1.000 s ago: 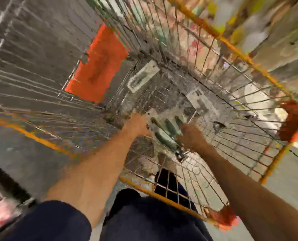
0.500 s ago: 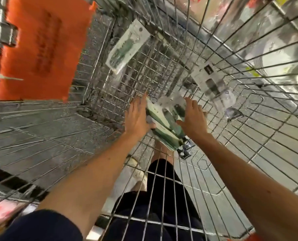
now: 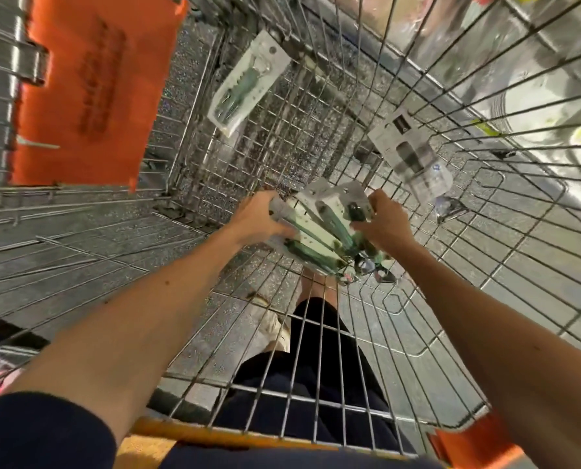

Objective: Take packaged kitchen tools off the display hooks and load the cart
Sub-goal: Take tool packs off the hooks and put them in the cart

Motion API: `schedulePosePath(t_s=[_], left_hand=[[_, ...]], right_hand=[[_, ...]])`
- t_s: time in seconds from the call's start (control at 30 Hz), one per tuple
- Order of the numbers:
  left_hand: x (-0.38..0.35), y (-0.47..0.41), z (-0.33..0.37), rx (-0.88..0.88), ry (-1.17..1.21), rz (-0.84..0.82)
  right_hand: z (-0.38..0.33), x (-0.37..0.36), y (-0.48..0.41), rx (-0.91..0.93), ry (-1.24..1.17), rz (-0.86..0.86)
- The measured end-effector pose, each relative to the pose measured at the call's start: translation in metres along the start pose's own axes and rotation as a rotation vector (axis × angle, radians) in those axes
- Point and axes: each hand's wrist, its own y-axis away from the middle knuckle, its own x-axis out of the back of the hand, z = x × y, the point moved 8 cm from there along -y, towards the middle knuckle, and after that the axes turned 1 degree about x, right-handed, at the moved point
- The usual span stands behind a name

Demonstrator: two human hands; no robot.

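I look straight down into a wire shopping cart [image 3: 302, 137]. Both my arms reach into it. My left hand [image 3: 253, 220] and my right hand [image 3: 385, 223] grip a fanned stack of white carded packages with green-handled kitchen tools [image 3: 319, 228], one hand on each side, low in the basket. A single green-tool package [image 3: 247, 84] lies against the cart's far left corner. Another white package with a dark tool [image 3: 411, 154] leans on the right wall.
An orange panel [image 3: 89, 86] hangs on a neighbouring wire cart at the left. The cart's orange handle bar [image 3: 214, 436] runs along the bottom. My dark shorts and a shoe [image 3: 275, 328] show through the mesh. Blurred display goods lie at the upper right.
The view has settled and dropped closer into the basket. Both hands have closed around the stack of packages and shifted it slightly, where before they lay flatter against it.
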Motion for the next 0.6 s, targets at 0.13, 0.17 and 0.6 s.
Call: schedulePosePath(t_s=[0.13,0.17,0.6], left_hand=[[-0.001,0.022,0.017,-0.049,-0.012,-0.076],[0.001,0.03,0.023,-0.065,-0.025,-0.091],[0.069,0.19,0.104,-0.353,-0.055,-0.034]], right_hand=[[-0.003,0.013,0.016,0.037,-0.065,-0.019],[-0.004,0.017,0.021,0.044,-0.071,-0.023],[-0.085,0.08,0.129,0.345,-0.258,-0.09]])
